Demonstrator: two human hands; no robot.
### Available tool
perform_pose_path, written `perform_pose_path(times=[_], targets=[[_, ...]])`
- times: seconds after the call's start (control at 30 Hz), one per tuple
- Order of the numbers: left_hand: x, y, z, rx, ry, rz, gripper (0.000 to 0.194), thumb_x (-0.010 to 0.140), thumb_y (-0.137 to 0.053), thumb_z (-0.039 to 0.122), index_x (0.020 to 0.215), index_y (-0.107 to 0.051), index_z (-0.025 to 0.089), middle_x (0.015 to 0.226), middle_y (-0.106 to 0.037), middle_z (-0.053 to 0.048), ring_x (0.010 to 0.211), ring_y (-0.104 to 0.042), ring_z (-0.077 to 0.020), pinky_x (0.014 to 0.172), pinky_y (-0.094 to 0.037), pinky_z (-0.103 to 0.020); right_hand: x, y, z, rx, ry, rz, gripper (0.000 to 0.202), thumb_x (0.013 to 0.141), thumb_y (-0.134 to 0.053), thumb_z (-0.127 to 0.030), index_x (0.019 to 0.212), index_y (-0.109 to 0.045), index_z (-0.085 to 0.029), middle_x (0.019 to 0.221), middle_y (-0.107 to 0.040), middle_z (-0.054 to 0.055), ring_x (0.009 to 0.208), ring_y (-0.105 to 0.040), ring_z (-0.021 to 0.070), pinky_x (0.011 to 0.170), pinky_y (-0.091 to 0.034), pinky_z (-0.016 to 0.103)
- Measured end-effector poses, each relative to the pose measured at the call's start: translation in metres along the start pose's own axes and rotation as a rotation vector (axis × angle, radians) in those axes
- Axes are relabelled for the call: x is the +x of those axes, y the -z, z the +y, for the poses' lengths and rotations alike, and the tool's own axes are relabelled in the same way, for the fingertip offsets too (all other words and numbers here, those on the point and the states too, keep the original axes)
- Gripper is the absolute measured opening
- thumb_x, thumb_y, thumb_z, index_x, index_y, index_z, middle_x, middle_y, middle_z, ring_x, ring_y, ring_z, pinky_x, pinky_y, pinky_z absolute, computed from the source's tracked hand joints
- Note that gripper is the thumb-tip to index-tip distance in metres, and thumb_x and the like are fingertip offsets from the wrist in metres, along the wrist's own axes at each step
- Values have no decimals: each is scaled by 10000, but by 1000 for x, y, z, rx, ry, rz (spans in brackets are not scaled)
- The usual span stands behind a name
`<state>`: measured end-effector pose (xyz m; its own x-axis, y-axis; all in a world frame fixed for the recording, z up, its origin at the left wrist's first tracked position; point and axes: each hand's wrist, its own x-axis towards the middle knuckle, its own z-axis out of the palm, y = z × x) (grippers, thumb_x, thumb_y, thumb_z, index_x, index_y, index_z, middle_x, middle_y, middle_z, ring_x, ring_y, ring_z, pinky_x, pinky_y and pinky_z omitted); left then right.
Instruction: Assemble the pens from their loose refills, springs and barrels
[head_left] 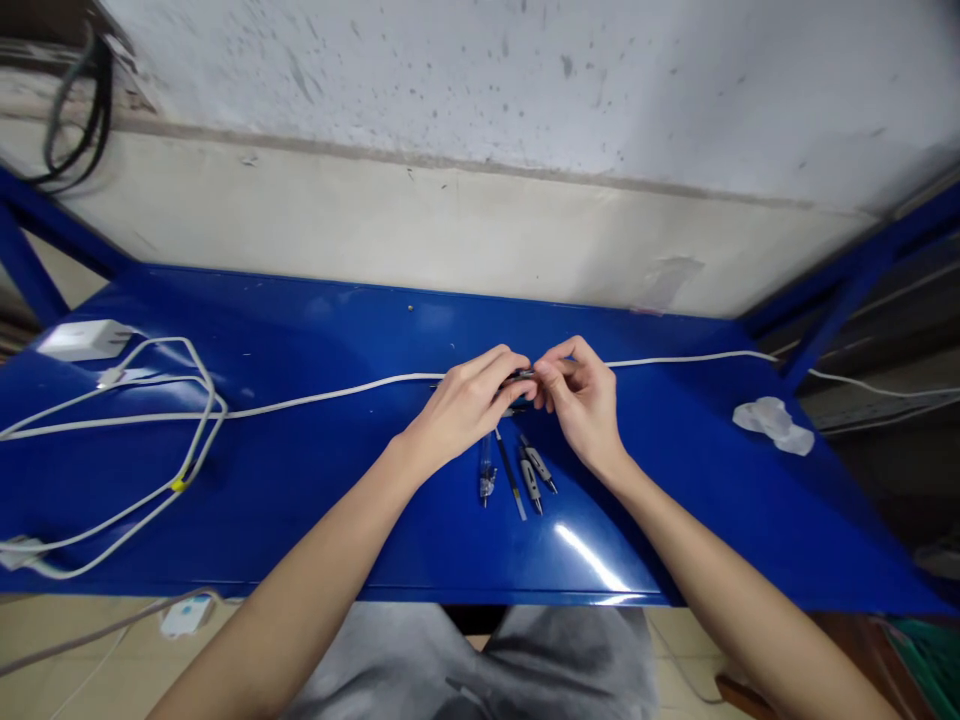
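Observation:
My left hand (480, 395) is closed around a slim dark pen (520, 376), thumb and fingers pressed on it. At the pen's right end, my right hand (577, 395) pinches with thumb and fingertips; the fingers hide much of that end. Just below the hands, several pen parts lie on the blue table (300, 490). Among them are a clear pen barrel (487, 478), a dark ink refill (511, 475) with a pale end, and two grey grip sections with dark tips, one grip section (529, 482) slightly left of the other grip section (540, 464).
A white cable (322, 397) runs across the table behind my hands and loops at the left beside a white charger (86, 340). Crumpled clear plastic (774, 424) lies at the right. A wall (450, 220) borders the back; blue frame bars (832, 310) rise at both sides.

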<state>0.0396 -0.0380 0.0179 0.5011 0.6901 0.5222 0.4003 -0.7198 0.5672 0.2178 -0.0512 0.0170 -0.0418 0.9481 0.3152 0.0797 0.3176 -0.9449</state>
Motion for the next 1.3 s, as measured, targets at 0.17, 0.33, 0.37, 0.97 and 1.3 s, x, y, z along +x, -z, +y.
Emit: perform_pose_path(times=[0.17, 0.33, 0.37, 0.97, 1.3], targets=[[-1, 0, -1, 66, -14, 7, 200, 1069, -481, 321, 1111, -621, 185, 949, -641, -43, 774, -599, -126, 686, -460, -251, 2, 3, -1, -32, -15, 1, 342, 883, -739, -524, 806, -613, -216, 625, -631, -22, 512, -545, 112, 471, -414, 242], [-2, -1, -2, 225, -28, 66, 299, 1078, -457, 371, 946, -655, 190, 845, -664, -18, 739, -623, -121, 614, -402, -248, 3, 5, 1, 20, -44, -89, 329, 841, -798, -483, 774, -645, -199, 587, -615, -37, 484, -501, 93, 470, -377, 233], [-2, -1, -3, 231, -27, 66, 295, 1079, -458, 365, 945, -657, 193, 841, -679, -15, 746, -637, -121, 619, -407, -246, 4, 6, 2, 31, -47, -97, 324, 842, -798, -478, 776, -653, -196, 580, -614, -38, 475, -490, 91, 466, -368, 233], [-2, 0, -10, 209, -55, 77, 207, 1061, -453, 229, 1053, -656, 194, 952, -741, -25, 760, -702, -137, 661, -489, -240, 7, 39, -13, -384, 87, 98, 317, 1011, -585, -425, 824, -680, -187, 565, -553, -38, 509, -489, 114, 530, -388, 253], [-3, 4, -16, 345, -21, 53, 219, 1030, -447, 190, 959, -654, 200, 869, -745, 3, 689, -711, -160, 544, -401, -261, -54, 39, -52, -830, 93, -628, 428, 1023, -555, -317, 1449, -535, -354, 1473, -518, 89, 1393, -441, 297, 1140, -433, 523]])
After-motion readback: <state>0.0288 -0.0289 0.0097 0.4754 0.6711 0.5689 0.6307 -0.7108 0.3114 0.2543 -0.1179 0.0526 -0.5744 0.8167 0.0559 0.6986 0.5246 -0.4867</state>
